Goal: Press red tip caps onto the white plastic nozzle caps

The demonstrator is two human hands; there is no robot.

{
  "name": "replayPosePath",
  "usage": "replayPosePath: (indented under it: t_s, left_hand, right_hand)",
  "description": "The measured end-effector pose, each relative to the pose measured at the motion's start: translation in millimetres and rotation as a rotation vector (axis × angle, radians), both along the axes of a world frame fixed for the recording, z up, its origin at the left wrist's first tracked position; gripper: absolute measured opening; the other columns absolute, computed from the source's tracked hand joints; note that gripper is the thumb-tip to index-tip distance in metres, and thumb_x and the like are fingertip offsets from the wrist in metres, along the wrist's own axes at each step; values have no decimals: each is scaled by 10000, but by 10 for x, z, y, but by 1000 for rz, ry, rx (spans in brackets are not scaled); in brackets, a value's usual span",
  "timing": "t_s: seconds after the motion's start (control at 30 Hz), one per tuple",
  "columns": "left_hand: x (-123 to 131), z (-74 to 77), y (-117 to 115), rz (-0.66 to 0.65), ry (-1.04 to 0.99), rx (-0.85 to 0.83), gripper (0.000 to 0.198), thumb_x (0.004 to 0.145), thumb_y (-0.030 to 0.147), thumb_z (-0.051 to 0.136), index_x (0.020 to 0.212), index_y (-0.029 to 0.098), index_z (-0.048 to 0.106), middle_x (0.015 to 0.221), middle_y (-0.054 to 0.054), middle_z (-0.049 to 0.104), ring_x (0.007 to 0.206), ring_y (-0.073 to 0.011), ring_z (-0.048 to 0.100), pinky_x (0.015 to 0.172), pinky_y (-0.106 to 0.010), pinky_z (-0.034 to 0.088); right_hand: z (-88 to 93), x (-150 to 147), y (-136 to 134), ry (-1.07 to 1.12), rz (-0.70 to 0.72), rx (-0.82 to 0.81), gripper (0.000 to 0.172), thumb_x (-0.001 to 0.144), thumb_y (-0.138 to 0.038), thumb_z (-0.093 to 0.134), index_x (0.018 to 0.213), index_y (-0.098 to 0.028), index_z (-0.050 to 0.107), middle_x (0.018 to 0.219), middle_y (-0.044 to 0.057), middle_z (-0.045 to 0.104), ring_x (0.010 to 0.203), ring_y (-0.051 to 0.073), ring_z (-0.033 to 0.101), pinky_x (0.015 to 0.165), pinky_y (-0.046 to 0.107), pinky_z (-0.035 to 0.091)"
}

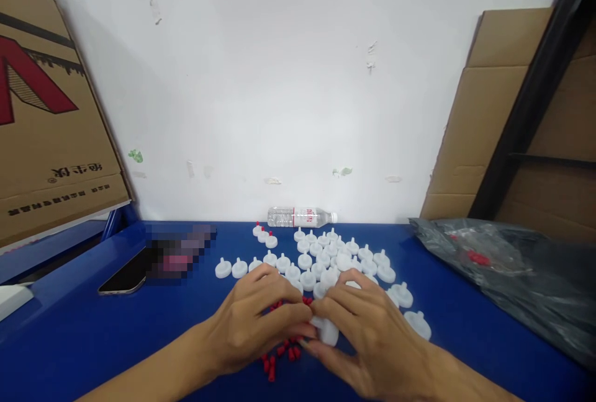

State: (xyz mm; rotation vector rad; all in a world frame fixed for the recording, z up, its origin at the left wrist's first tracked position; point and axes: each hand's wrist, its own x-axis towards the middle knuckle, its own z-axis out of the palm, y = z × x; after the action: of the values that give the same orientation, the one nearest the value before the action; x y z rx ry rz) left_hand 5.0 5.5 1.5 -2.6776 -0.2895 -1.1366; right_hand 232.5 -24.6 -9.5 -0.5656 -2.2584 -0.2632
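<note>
My left hand [261,318] is closed in a pinch, its fingertips meeting those of my right hand; whatever it grips is hidden. My right hand [365,330] curls its fingers and thumb around a white spouted cap [329,332], partly covered by the fingers. Under and between both hands lie several small red plugs [272,368] on the blue table. Beyond the hands spread several white spouted caps [305,260], mostly with spouts upward. Three white caps with red tips [270,241] stand together at the back left.
A clear plastic bottle [302,216] lies against the wall. To the left are a phone [123,273] and a printed cardboard box [56,135]. On the right, a grey plastic bag [526,284] has a clear bag with red pieces [478,258] on it, near folded cardboard [493,104].
</note>
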Motion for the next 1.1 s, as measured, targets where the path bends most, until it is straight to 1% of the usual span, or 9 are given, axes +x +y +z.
replayPosePath:
  t_s: [0.1,0.3,0.37,0.5,0.6,0.73,0.87,1.0,1.1]
  left_hand:
    - [22,-3,45,67,56,71,159,1087,285,507,1019,182,607,884,-48,690,724,-154,605,679,-316,449]
    - [76,-23,61,150,141,202,190,1071,162,408,1011,161,589,851,-48,628,720,-169,542,727,-343,419]
    - [76,-11,35,134,184,135,195,1010,103,386,985,173,565,841,-41,600,705,-174,506,717,-352,396]
    - [0,34,13,50,139,-222,193,968,86,341,829,204,405,769,6,499,678,-163,431,703,-334,364]
    - [-136,94,92,152,21,-396,260,1042,117,298,805,208,355,738,21,443,681,-162,401,711,-327,352]
    - [-267,141,238,259,193,-406,231,1058,185,384,851,194,486,818,-15,538,761,-192,438,745,-358,352]
    - [-227,90,255,254,324,-435,142,988,121,475,905,184,572,900,-47,612,893,-222,492,817,-372,407]
    - [-178,65,202,216,321,-460,194,933,69,515,1036,192,625,984,-57,647,991,-238,519,870,-387,434]
    - [-187,84,181,171,240,-471,275,933,60,507,1140,195,626,1051,-69,653,1013,-241,527,866,-389,450]
  right_hand:
    - [-20,5,16,-30,-14,-9,189,1070,-314,479,935,-204,551,754,-24,631,655,146,565,736,333,401]
    - [-37,-2,49,-38,-27,-24,218,1075,-348,491,909,-212,530,735,-31,615,645,145,560,763,336,396]
    - [-32,-10,48,-40,-27,-28,212,1068,-343,511,905,-211,535,733,-32,620,646,143,565,763,335,400]
    - [25,35,58,-49,-25,67,120,1044,-279,556,965,-194,587,743,-15,641,646,147,572,749,336,412]
    - [99,125,91,-23,-65,142,62,1018,-235,592,1036,-178,608,772,0,663,666,154,582,768,341,427]
    - [134,193,129,28,-111,147,57,985,-220,632,1009,-175,607,780,2,657,674,154,571,777,342,440]
    - [86,152,126,0,-85,98,42,995,-227,608,994,-185,606,754,-11,648,657,153,568,764,343,435]
    - [55,118,118,-14,-75,82,34,1001,-215,594,988,-190,613,741,-17,640,653,151,565,751,338,425]
    - [44,118,126,-3,-74,89,40,1000,-218,602,977,-189,618,739,-19,645,645,146,566,754,341,420]
